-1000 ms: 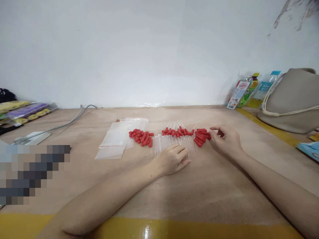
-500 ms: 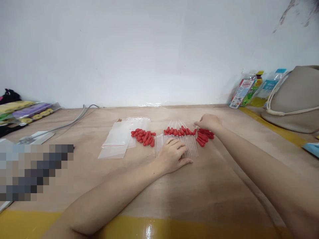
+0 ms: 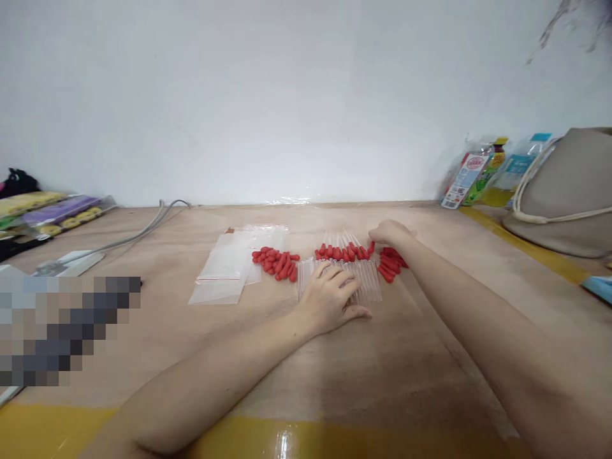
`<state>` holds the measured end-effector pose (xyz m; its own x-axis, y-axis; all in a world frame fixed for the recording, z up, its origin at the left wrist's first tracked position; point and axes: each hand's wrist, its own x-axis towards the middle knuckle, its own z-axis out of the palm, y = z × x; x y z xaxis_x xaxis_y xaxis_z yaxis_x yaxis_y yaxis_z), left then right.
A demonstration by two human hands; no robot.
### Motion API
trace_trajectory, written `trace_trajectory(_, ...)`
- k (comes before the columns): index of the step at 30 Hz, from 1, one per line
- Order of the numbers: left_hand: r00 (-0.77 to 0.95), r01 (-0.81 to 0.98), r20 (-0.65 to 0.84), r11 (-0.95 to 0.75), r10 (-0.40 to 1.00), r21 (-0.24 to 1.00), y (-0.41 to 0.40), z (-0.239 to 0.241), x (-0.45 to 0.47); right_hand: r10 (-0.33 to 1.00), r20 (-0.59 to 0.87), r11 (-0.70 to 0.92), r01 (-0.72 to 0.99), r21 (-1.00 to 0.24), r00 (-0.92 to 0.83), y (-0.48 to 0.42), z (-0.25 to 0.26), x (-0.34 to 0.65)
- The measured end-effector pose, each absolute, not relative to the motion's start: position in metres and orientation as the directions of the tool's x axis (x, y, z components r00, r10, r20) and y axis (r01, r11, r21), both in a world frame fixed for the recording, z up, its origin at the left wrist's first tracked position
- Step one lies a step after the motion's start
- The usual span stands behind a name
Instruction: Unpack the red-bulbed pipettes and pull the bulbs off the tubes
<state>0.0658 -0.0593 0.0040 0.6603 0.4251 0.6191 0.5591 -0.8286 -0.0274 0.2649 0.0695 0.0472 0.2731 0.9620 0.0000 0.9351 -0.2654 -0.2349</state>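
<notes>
My left hand (image 3: 329, 293) lies with fingers spread over a row of clear thin tubes (image 3: 368, 280), covering part of them. Beyond these tubes is a row of droppers with red rubber bulbs (image 3: 337, 252), their thin clear tips (image 3: 342, 238) pointing toward the wall. At the right end of that row my right hand (image 3: 392, 234) is closed in a pinch on a dropper, whose red bulb (image 3: 371, 247) shows just below the fingertips. Loose red bulbs lie in a left pile (image 3: 275, 261) and a smaller right pile (image 3: 391, 266), partly behind my right wrist.
Clear zip bags (image 3: 220, 261) lie left of the bulbs on the wooden table (image 3: 382, 376). Farther left are a grey cable (image 3: 138, 229) and colourful packets (image 3: 62, 213). Bottles (image 3: 511, 172), a carton (image 3: 466, 182) and a beige bag (image 3: 568, 191) stand at the right by the wall.
My right hand has shifted slightly left, and the red bulb under its fingertips has moved a little toward the wall. My left hand stays over the tubes.
</notes>
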Motion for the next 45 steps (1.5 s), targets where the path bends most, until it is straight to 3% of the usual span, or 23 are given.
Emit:
trace_trajectory(5, 0.64, 0.569, 0.652, -0.821, 0.406, -0.047, -0.061, 0.004, 0.062, 0.964, 0.15, -0.157, 0.925, -0.346, 0.22, 0.047, 0.076, 0.256)
trace_trajectory(8, 0.638, 0.591, 0.639, -0.805, 0.43, -0.049, -0.06, 0.004, 0.064, 0.962, 0.246, 0.006, 0.891, -0.454, 0.119, 0.02, 0.078, 0.247)
trace_trajectory(11, 0.639, 0.598, 0.63, -0.801, 0.442, -0.045, -0.059, 0.004, 0.066, 0.883, 0.47, 0.298, 0.767, -0.569, 0.006, -0.01, 0.064, 0.244)
trace_trajectory(15, 0.637, 0.596, 0.628, -0.802, 0.447, -0.034, -0.058, 0.005, 0.067, 0.794, 0.59, 0.479, 0.748, -0.459, -0.146, -0.043, 0.032, 0.249)
trace_trajectory(21, 0.605, 0.615, 0.677, -0.786, 0.42, -0.062, -0.061, 0.004, 0.062, 0.617, 0.71, 0.627, 0.757, -0.184, -0.339, -0.067, -0.005, 0.26)
trace_trajectory(26, 0.472, 0.702, 0.802, -0.707, 0.366, -0.091, -0.072, 0.006, 0.047, 0.536, 0.74, 0.683, 0.724, -0.099, -0.405, -0.076, -0.006, 0.259)
trace_trajectory(32, 0.622, 0.603, 0.728, -0.769, 0.287, -0.212, -0.074, 0.009, 0.033, 0.394, 0.746, 0.814, 0.581, -0.013, -0.536, -0.086, -0.007, 0.242)
trace_trajectory(45, 0.709, 0.375, 0.683, -0.914, 0.176, -0.153, -0.073, 0.004, 0.029, 0.349, 0.713, 0.783, 0.607, 0.134, -0.608, -0.092, -0.005, 0.246)
